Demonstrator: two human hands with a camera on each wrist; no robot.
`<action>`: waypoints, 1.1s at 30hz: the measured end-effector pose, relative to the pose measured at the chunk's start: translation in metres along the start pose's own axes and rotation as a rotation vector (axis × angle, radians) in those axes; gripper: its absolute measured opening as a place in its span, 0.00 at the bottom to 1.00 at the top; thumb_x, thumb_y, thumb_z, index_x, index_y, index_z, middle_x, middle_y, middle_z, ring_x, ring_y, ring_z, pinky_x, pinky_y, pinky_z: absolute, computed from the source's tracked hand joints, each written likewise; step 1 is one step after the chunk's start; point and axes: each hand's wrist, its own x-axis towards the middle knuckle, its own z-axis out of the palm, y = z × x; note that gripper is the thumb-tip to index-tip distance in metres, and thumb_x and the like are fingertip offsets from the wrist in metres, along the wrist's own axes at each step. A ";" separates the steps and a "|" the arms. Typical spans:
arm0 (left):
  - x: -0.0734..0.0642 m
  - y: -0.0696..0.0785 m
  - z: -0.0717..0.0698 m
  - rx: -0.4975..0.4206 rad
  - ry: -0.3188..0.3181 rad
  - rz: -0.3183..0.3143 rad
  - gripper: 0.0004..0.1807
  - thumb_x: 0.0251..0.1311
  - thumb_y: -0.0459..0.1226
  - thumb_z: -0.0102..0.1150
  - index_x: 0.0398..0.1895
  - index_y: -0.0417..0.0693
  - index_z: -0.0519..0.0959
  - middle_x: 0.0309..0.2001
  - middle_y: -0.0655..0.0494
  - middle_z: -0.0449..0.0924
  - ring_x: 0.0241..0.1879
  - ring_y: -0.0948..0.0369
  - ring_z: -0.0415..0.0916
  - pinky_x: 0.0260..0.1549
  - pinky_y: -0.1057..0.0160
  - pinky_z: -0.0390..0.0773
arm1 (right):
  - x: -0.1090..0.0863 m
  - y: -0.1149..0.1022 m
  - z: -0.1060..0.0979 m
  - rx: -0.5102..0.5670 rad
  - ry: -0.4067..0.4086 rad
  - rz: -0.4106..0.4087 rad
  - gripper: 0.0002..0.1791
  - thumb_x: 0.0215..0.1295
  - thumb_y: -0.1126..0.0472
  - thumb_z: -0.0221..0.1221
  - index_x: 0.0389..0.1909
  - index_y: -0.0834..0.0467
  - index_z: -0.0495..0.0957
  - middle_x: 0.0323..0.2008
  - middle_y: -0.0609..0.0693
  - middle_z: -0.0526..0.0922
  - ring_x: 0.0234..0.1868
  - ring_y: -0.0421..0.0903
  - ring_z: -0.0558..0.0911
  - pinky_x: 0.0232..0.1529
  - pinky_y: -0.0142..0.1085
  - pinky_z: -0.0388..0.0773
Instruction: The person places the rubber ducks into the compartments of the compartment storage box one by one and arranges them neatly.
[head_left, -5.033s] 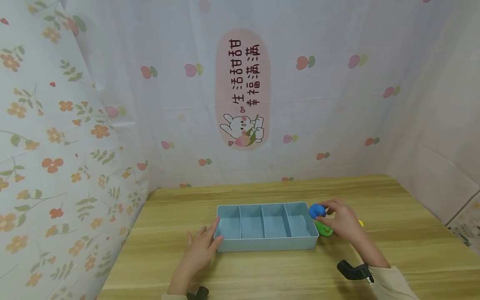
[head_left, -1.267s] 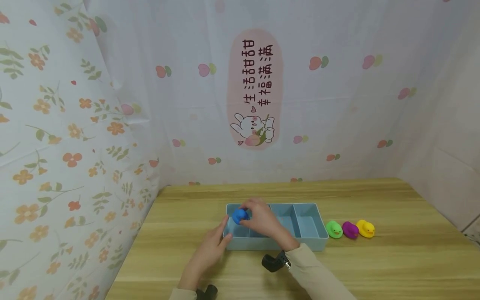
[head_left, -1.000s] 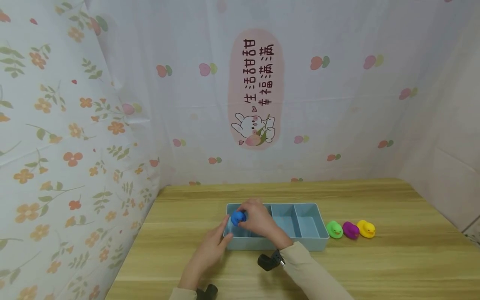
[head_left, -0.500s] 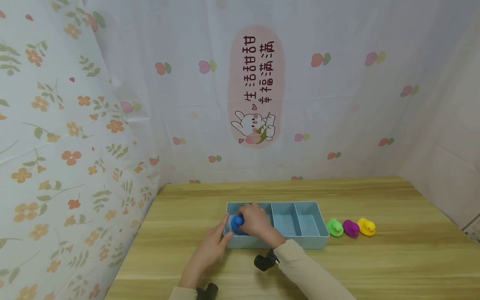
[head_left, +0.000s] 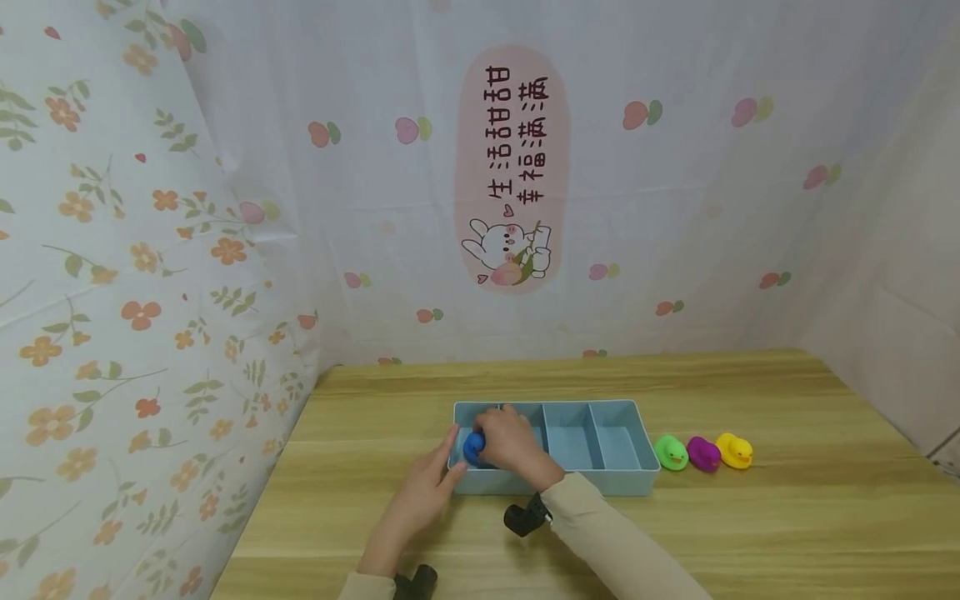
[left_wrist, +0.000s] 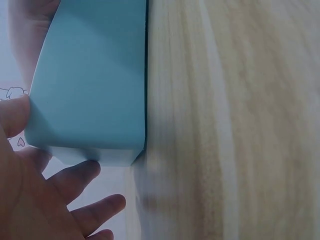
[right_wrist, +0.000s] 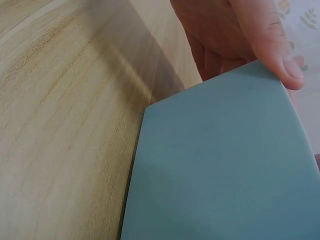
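A light blue divided box (head_left: pixel 555 483) stands on the table, its compartments side by side in a row. My left hand (head_left: pixel 422 493) holds its left end, the thumb at the front corner and fingers against the end wall; the left wrist view shows the other fingers (left_wrist: pixel 97 212) spread and free. My right hand (head_left: pixel 513 442) reaches into the leftmost compartment and grips a blue toy duck (head_left: pixel 473 448). Its fingertips are partly hidden behind the duck and the hand. In the right wrist view, the box's front wall (right_wrist: pixel 220 155) fills much of the frame.
To the right of the box sit a green duck (head_left: pixel 671 452), a purple duck (head_left: pixel 704 454) and a yellow duck (head_left: pixel 735 451) in a row. A patterned cloth (head_left: pixel 360 208) hangs behind the table (head_left: pixel 750 533) and along its left side.
The right hand has carried the blue duck from the box's right side leftward, then lowered it into the leftmost compartment. The left hand stays at the box's left end.
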 end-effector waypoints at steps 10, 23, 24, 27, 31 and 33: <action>0.001 0.002 0.000 0.002 -0.006 0.004 0.33 0.73 0.49 0.40 0.75 0.45 0.52 0.69 0.40 0.63 0.66 0.43 0.63 0.63 0.42 0.64 | -0.003 -0.001 -0.002 -0.063 -0.016 -0.004 0.15 0.46 0.56 0.73 0.36 0.53 0.83 0.36 0.49 0.83 0.36 0.50 0.75 0.34 0.44 0.76; -0.001 0.005 0.001 -0.012 -0.019 -0.020 0.34 0.72 0.53 0.39 0.75 0.47 0.51 0.69 0.40 0.62 0.62 0.42 0.67 0.59 0.37 0.66 | -0.008 0.008 -0.022 0.055 0.058 -0.061 0.17 0.49 0.54 0.72 0.40 0.53 0.83 0.38 0.50 0.78 0.33 0.47 0.78 0.30 0.42 0.78; -0.001 0.005 0.001 -0.017 -0.020 -0.024 0.34 0.72 0.53 0.38 0.75 0.48 0.51 0.69 0.40 0.62 0.62 0.42 0.67 0.59 0.37 0.66 | -0.009 0.009 -0.023 0.081 0.058 -0.065 0.17 0.49 0.54 0.72 0.41 0.53 0.83 0.37 0.50 0.78 0.32 0.46 0.77 0.29 0.40 0.78; -0.002 0.005 0.000 -0.022 -0.014 -0.026 0.34 0.72 0.54 0.38 0.75 0.47 0.51 0.70 0.40 0.61 0.65 0.39 0.62 0.59 0.35 0.64 | -0.008 0.013 -0.026 0.112 0.067 -0.081 0.17 0.50 0.55 0.72 0.41 0.54 0.83 0.38 0.50 0.77 0.30 0.44 0.76 0.27 0.36 0.76; -0.001 0.006 0.000 -0.027 -0.013 -0.027 0.34 0.72 0.53 0.38 0.75 0.47 0.51 0.70 0.40 0.60 0.66 0.38 0.60 0.61 0.35 0.63 | -0.007 0.018 -0.026 0.156 0.072 -0.086 0.16 0.51 0.55 0.71 0.41 0.54 0.83 0.39 0.50 0.77 0.31 0.42 0.76 0.28 0.35 0.76; -0.001 0.006 0.000 -0.024 -0.013 -0.038 0.34 0.72 0.53 0.39 0.75 0.48 0.51 0.70 0.40 0.60 0.67 0.38 0.60 0.61 0.35 0.62 | -0.008 0.020 -0.027 0.178 0.083 -0.091 0.15 0.52 0.56 0.70 0.41 0.54 0.83 0.39 0.50 0.77 0.31 0.42 0.76 0.29 0.34 0.76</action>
